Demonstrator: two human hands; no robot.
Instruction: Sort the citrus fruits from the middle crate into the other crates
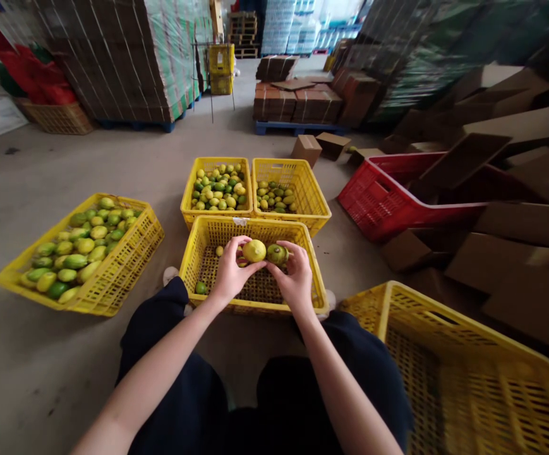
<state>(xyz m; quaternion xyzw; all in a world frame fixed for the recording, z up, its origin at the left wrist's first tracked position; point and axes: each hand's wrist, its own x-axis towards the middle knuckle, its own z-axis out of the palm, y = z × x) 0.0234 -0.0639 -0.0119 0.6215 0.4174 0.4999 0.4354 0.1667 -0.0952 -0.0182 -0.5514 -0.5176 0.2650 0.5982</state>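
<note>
My left hand (232, 270) is closed around a yellow lemon (254, 251), held between thumb and fingers. Right beside it, my right hand (295, 273) grips a darker green lemon (277, 254) with brownish marks. Both fruits are side by side above a yellow plastic crate (193, 259) between my feet. Inside that crate lie a few fruits, among them a green one (201, 288) in the near left corner; my hands hide part of its contents.
Two yellow crates with lemons stand just beyond, one fuller (215, 213), one partly filled (314, 202). Another lemon-filled crate (117, 278) sits left. At right are a yellow crate (388, 316), a red crate (369, 208) and heaped cardboard boxes (515, 253). Wrapped pallets (113, 63) stand behind.
</note>
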